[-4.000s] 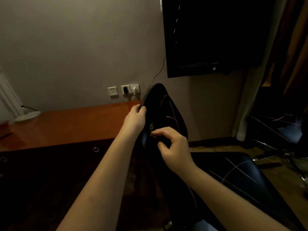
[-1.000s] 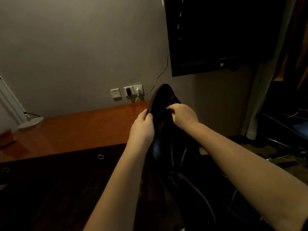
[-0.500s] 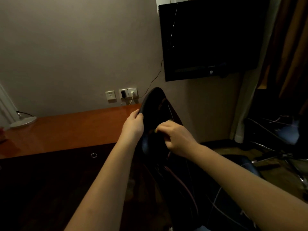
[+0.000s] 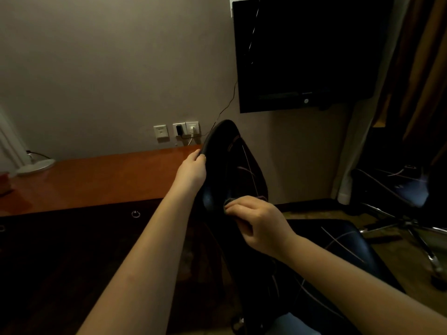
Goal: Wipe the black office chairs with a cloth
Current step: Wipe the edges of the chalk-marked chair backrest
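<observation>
Chair backrest (image 4: 233, 163) stands just beside the wooden desk (image 4: 96, 180). Your left hand (image 4: 192, 170) grips its edge, likely to steady it, while your right hand (image 4: 256, 221) pinches the cloth (image 4: 227, 203) against its front.

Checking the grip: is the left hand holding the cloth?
No, the left hand grips the backrest edge while the right hand pinches the cloth against it.
</observation>
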`<state>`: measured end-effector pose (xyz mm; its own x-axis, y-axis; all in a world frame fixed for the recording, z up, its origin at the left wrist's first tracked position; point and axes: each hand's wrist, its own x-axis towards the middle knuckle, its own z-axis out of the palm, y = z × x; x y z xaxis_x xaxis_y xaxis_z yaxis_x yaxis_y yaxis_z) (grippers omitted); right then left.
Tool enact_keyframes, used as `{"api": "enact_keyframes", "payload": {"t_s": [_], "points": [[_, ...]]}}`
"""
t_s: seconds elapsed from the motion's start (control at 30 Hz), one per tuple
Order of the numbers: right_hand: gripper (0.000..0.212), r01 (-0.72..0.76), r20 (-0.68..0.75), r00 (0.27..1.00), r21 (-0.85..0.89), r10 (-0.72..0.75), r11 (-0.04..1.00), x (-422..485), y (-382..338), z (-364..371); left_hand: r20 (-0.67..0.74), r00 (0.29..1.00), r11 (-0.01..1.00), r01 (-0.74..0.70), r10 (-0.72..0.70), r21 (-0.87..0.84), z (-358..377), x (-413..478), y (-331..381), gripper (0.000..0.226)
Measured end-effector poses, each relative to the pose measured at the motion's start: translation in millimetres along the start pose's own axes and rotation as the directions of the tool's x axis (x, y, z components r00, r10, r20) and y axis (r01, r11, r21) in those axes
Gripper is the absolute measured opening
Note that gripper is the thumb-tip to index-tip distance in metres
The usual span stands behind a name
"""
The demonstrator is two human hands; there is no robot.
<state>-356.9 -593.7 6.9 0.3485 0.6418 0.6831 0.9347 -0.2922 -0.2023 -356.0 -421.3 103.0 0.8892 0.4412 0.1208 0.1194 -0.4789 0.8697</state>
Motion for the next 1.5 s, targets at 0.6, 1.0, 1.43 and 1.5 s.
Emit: {"api": "enact_keyframes", "payload": {"t_s": [0.6,1.0,1.43,1.5], "points": [[0.032,-0.393,-0.069,0.919,-0.06,0.389,0.917,122.7,118.6,32.1,0.003,1.0,0.996,-0.012,0.012,-0.092,-0.3,16.3,-6.2,0.045],[0.018,-0.415,-0.021,0.907,0.106,0.42,0.904,102.7,104.3,28.8,0.008,1.0,0.992,0.01,-0.009,-0.127,-1.0,11.8,-7.0,0.045],[0.026,-0.315,-0.161,0.912,0.314,0.377,0.896,2.7,-9.4,27.7,0.026,0.999,0.995,0.03,-0.028,-0.098,-2.2,1.1,-1.9,0.045],[0.024,-0.3,-0.187,0.912,0.305,0.366,0.904,-10.9,-19.9,30.3,0.023,0.999,0.996,0.025,-0.024,-0.084,-1.5,-0.9,-1.5,0.045]]}}
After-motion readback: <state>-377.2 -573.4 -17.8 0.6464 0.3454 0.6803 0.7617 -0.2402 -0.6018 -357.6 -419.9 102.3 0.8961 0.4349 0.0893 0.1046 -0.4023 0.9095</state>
